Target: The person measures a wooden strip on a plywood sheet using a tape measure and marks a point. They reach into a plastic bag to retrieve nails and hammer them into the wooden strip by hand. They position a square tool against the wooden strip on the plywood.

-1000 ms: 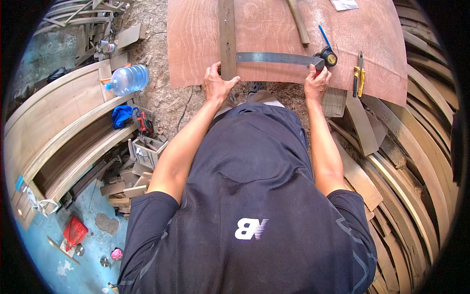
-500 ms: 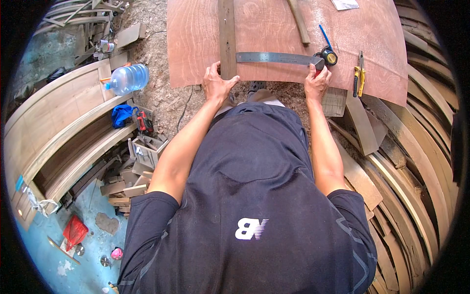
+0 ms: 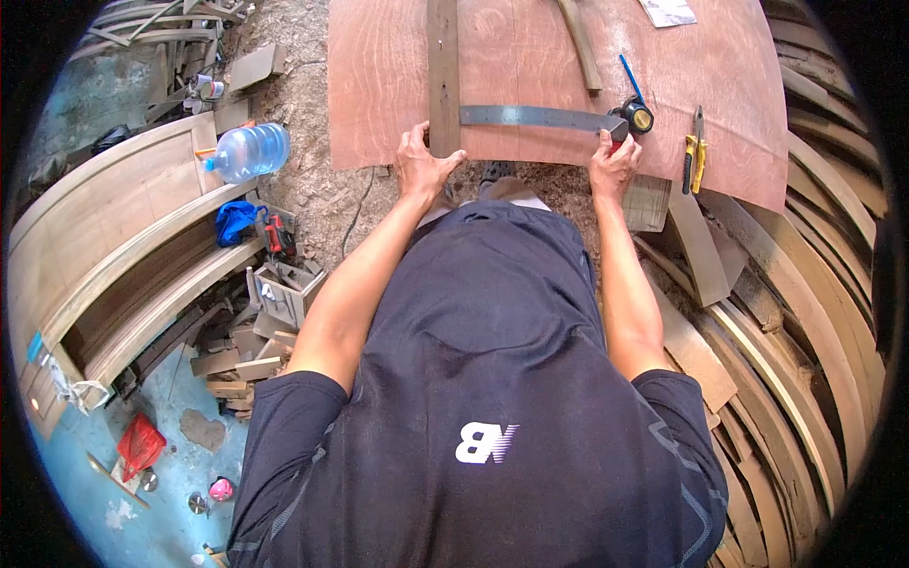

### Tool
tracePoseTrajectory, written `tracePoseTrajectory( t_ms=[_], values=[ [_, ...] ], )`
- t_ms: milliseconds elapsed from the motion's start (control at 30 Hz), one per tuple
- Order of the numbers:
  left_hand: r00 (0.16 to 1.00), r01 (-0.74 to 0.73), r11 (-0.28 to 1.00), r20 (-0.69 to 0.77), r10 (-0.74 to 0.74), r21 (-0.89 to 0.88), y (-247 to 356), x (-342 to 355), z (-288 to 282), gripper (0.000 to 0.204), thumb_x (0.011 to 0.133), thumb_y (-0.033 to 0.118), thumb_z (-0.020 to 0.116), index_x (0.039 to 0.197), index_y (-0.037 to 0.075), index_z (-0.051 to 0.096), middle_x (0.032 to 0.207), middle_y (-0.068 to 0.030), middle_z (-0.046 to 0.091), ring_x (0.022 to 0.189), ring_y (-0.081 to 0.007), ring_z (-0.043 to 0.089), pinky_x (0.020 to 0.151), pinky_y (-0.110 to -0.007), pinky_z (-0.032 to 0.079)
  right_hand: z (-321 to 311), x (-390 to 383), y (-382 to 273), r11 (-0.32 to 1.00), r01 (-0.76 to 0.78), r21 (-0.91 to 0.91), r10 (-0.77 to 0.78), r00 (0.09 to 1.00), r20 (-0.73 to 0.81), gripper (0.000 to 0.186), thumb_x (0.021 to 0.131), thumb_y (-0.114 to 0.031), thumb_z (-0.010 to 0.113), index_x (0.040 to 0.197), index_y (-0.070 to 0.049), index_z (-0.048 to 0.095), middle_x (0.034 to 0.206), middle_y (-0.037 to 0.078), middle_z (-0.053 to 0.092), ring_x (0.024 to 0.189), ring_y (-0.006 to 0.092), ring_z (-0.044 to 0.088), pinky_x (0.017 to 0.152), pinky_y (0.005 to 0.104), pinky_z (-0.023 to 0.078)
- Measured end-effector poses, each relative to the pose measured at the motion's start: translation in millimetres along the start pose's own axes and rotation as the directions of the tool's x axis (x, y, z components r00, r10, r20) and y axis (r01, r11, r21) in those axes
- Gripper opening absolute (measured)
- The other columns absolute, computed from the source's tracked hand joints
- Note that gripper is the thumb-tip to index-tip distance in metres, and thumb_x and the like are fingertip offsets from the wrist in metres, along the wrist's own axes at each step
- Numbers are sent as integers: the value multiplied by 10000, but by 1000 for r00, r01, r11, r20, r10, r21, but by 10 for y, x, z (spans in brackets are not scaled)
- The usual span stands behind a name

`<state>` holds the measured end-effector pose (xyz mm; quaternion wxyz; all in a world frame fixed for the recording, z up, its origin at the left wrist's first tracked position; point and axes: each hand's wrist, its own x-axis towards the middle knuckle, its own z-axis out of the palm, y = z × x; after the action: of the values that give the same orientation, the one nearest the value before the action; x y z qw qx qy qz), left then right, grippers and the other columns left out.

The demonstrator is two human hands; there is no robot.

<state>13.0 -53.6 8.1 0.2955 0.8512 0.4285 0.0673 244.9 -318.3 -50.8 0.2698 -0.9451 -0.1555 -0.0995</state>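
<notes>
The big reddish plywood sheet [image 3: 559, 85] lies in front of you, its near edge just above your body. On it, a dark wooden batten [image 3: 442, 66] runs away from you, and a steel ruler [image 3: 540, 116] lies across the sheet, one end touching the batten. Your left hand [image 3: 423, 166] presses flat on the batten's near end, fingers spread, not closed around it. Your right hand [image 3: 614, 161] pinches a small red marker at the ruler's other end. Keep the batten firm so the ruler stays square against it. A tape measure [image 3: 638, 115], a blue pen [image 3: 629, 71] and yellow pliers [image 3: 694, 151] wait nearby.
</notes>
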Motion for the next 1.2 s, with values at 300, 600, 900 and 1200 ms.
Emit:
tracePoseTrajectory(
  t_ms=[300, 600, 900, 1200],
  values=[
    [1000, 8, 999, -5, -8, -33, -24, 2, 13, 792, 663, 405, 982, 1276, 28, 652, 1138, -170, 696, 1041, -315, 698, 946, -436, 574, -52, 6, -61, 999, -27, -34, 27, 999, 26, 591, 1000, -444, 693, 1267, 68, 569, 1110, 273, 600, 1069, 463, 591, 941, 567, 479],
    [1000, 23, 1000, 17, -22, -18, 27, 3, -12, 790, 666, 392, 985, 1284, 28, 651, 1153, -174, 696, 1066, -318, 698, 952, -438, 576, -32, -29, -64, 998, -4, -60, 1, 999, -47, 618, 991, -472, 700, 1256, 78, 603, 1137, 273, 603, 1090, 455, 595, 968, 551, 485],
    [996, 63, 997, 59, -60, -47, 16, -5, -5, 771, 680, 346, 970, 1321, 81, 632, 1204, -151, 665, 1142, -333, 660, 996, -466, 541, -14, -36, -56, 996, -19, -88, 19, 1000, 7, 640, 1000, -508, 668, 1277, 56, 549, 1172, 248, 536, 1149, 446, 544, 1006, 560, 446],
    [1000, 11, 1000, 17, -11, -10, 31, -12, -13, 768, 687, 395, 973, 1281, 32, 650, 1175, -178, 684, 1063, -325, 695, 951, -440, 575, 25, -44, -39, 993, -59, -101, 62, 998, 24, 681, 989, -563, 654, 1300, 32, 538, 1203, 240, 534, 1166, 444, 540, 1001, 566, 446]
  ],
)
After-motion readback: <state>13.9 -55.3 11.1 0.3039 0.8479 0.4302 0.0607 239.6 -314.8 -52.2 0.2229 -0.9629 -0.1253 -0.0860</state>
